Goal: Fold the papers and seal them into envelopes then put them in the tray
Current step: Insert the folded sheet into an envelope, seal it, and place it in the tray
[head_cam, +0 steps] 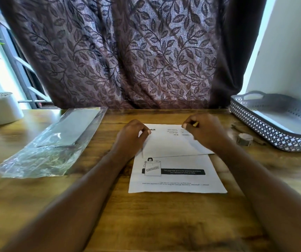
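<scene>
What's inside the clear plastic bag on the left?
The plastic bag holds a flat grey stack, likely envelopes. Any below the top one are covered, so no count.

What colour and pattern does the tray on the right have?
Grey tray, its walls pierced in a diamond lattice; the head view shows it.

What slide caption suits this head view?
Left hand and right hand pinch the far edge of a white printed paper sheet, between a clear plastic envelope packet and a grey perforated tray.
</scene>
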